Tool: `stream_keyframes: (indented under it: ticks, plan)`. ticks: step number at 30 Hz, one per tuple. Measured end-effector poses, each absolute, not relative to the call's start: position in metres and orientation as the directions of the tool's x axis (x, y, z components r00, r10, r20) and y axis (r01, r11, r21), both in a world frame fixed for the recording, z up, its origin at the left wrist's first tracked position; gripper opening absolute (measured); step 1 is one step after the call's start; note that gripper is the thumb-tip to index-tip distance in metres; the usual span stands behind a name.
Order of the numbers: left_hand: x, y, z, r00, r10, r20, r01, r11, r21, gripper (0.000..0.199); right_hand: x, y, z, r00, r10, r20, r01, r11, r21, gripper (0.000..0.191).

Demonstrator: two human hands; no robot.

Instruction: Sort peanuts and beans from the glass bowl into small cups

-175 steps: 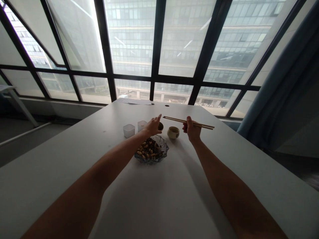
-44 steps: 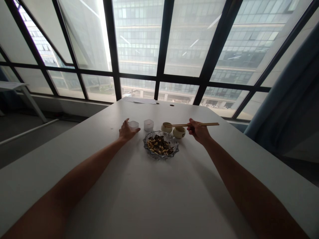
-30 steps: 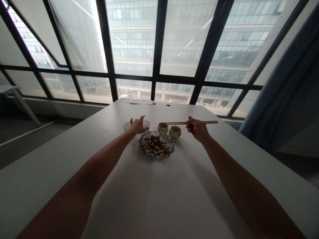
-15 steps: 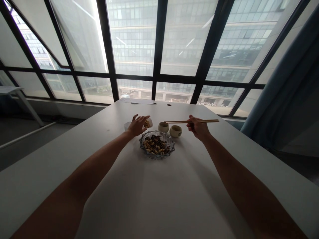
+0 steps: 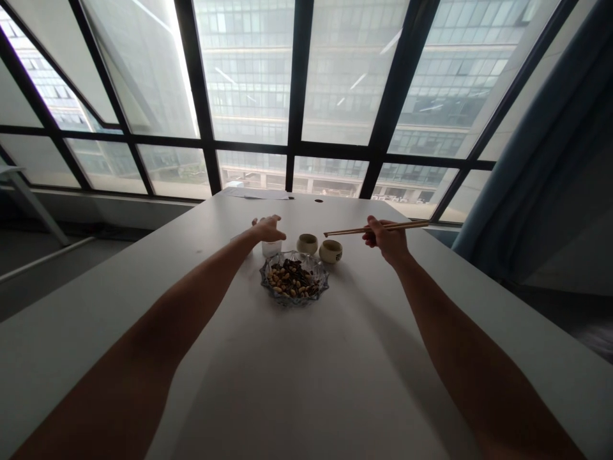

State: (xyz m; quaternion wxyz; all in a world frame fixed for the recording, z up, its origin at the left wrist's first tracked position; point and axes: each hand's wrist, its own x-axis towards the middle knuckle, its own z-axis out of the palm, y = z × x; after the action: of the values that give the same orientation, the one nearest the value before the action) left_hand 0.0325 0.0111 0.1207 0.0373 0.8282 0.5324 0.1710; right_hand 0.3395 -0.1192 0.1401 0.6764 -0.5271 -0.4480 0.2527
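Observation:
Nuts and dark seeds fill a scalloped glass bowl (image 5: pixel 265 280) on the table. Just behind it stands a clear plastic cup (image 5: pixel 272 248), with my left hand (image 5: pixel 267 229) above it, fingers spread and thumb reaching right. A second clear cup is mostly hidden behind my left wrist. Two small cream ceramic cups, one farther back (image 5: pixel 307 244) and one nearer (image 5: pixel 331 252), sit right of the plastic cup. My right hand (image 5: pixel 387 238) grips a pair of wooden chopsticks (image 5: pixel 348 231), their tips pointing left above the ceramic cups.
The white table (image 5: pixel 306 383) extends to the windows. White papers (image 5: pixel 256 193) lie at its far edge near two dark round holes. A blue curtain (image 5: pixel 531 147) hangs at the right, and part of another table (image 5: pixel 36 201) shows at the left.
My left hand has opened above the clear cup, which now stands upright; before, the hand was at a tilted cup with nuts in it. The chopstick tips have shifted slightly right of the farther ceramic cup.

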Motion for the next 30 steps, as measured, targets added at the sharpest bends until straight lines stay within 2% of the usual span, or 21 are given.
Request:
stream_keyframes:
  ticks: [3,9,14,21,30]
  plan:
    - [0.08,0.002,0.125,0.517,0.822,0.24,0.792,-0.565,0.23,0.076,0.35,-0.122,0.145,0.51,0.778,0.367,0.196,0.31,-0.93,0.036]
    - [0.164,-0.022,0.103,0.708,0.7,0.099,0.683,-0.713,0.16,0.103,0.365,-0.127,0.15,0.526,0.773,0.355,0.253,0.256,-0.933,0.033]
    - [0.174,-0.021,0.095,0.728,0.661,0.181,0.648,-0.75,0.132,0.102,0.368,-0.131,0.151,0.461,0.806,0.372,0.302,0.251,-0.919,0.035]
    - [0.166,-0.026,0.095,0.81,0.498,0.31,0.499,-0.863,0.083,0.109,0.367,-0.137,0.151,0.245,0.84,0.485,0.435,0.352,-0.829,0.042]
    - [0.169,-0.024,0.092,0.781,0.559,0.278,0.529,-0.829,0.181,0.117,0.361,-0.138,0.154,0.205,0.816,0.54,0.534,0.369,-0.761,0.057]
